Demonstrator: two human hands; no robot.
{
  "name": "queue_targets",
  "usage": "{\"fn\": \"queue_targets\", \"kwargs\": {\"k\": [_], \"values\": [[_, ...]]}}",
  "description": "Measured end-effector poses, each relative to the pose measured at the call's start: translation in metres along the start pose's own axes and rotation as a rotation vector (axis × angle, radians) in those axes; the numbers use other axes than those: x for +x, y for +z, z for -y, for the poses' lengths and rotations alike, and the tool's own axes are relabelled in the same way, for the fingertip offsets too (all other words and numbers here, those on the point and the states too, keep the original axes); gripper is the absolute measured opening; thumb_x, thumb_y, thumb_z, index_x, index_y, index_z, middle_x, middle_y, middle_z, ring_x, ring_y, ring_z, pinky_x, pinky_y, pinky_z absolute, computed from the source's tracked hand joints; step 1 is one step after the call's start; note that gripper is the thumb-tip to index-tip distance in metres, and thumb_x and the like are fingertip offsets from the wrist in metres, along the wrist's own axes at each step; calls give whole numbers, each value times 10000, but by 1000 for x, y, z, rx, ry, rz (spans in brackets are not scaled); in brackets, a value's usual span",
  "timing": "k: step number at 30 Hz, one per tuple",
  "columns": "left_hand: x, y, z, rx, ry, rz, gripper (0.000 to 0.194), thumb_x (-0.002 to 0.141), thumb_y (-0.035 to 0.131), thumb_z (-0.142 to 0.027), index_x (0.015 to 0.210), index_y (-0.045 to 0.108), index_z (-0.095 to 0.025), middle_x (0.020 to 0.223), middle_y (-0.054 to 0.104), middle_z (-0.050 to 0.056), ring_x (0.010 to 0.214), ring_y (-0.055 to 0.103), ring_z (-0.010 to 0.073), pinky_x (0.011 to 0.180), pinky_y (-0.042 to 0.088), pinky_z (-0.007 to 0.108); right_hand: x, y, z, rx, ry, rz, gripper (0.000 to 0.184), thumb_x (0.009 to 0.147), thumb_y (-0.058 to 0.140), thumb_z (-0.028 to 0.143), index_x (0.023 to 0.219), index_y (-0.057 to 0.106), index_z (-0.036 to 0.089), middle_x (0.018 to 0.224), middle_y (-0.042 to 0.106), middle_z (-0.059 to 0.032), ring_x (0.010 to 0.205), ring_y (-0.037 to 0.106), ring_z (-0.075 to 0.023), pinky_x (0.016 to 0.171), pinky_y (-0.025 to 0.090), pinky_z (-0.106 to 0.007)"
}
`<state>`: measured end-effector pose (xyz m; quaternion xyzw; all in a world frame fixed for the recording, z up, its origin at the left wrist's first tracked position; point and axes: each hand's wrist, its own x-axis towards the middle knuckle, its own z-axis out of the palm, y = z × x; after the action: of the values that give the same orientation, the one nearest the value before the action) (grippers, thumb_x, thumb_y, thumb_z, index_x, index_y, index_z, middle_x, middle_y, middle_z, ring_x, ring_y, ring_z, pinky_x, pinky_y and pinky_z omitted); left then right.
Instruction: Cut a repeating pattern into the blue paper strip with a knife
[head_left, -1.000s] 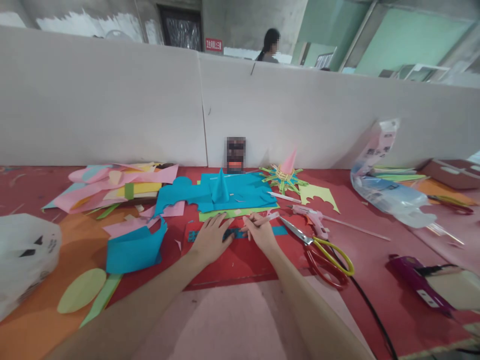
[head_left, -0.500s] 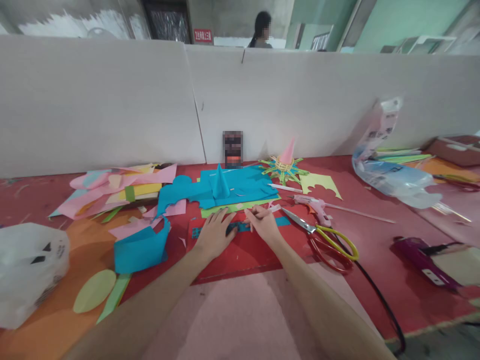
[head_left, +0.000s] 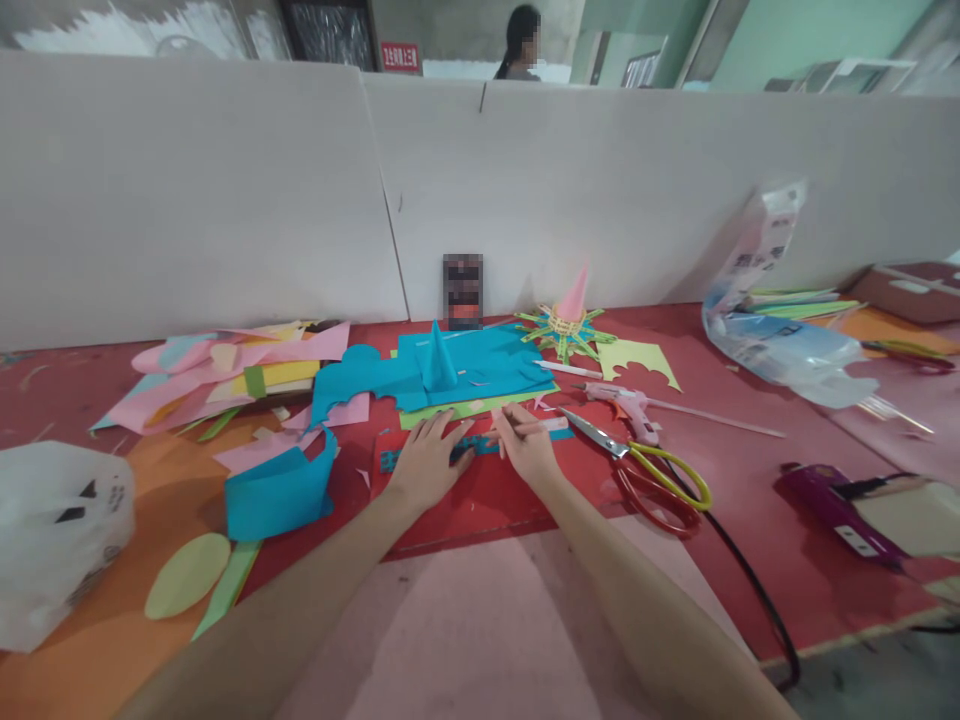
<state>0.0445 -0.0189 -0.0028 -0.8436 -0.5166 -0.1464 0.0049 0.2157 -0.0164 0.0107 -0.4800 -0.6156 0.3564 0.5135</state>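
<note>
My left hand lies flat with its fingers spread on a blue paper strip that has a row of small cut-outs, pressing it against a red board. Closed round a slim pale pink pen-shaped tool is my right hand, over the strip's right part. I cannot make out the tool's tip. Just right of that hand, scissors with one yellow and one red handle lie partly open. Behind the hands stands a blue paper cone on blue paper sheets.
A pink glue gun lies at the right, near a star-shaped piece with a pink cone. Paper scraps, a blue paper band and a white plastic bag are at the left. A white partition closes the back.
My right hand has turned slightly and the pink tool now shows plainly in it. The left hand stays on the strip. The view has tilted a little downward.
</note>
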Motion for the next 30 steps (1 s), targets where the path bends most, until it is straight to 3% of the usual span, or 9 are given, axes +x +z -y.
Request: {"fn": "queue_targets", "kwargs": {"k": [8, 14, 24, 30], "values": [[0, 2, 1, -13, 6, 2, 415, 888, 483, -380, 1285, 491, -258, 1365, 448, 88, 1254, 402, 265, 1035, 313, 428, 8, 4, -15, 47, 99, 75, 360, 844, 458, 508, 616, 404, 235, 436, 557, 42, 377, 565, -133, 495, 524, -260], [0, 1, 1, -21, 9, 28, 421, 891, 467, -359, 1284, 494, -211, 1386, 420, 111, 1287, 357, 267, 1060, 276, 433, 9, 2, -18, 7, 109, 45, 350, 817, 515, 482, 592, 397, 242, 339, 459, 56, 546, 669, -195, 510, 523, -241], [2, -3, -1, -91, -6, -1, 373, 855, 536, -337, 1214, 537, -236, 1386, 410, 100, 1279, 363, 278, 1041, 309, 444, 0, 2, -7, -133, -21, 7, 343, 855, 457, 457, 606, 363, 242, 410, 439, 62, 501, 618, -166, 456, 406, -229], [3, -4, 1, -206, 31, -23, 267, 829, 572, -272, 1095, 572, -255, 1335, 462, 48, 1237, 407, 248, 1038, 326, 429, 1, 1, -5, -108, 12, -4, 361, 847, 456, 480, 595, 350, 244, 389, 426, 66, 469, 605, -169, 465, 412, -243]]}}
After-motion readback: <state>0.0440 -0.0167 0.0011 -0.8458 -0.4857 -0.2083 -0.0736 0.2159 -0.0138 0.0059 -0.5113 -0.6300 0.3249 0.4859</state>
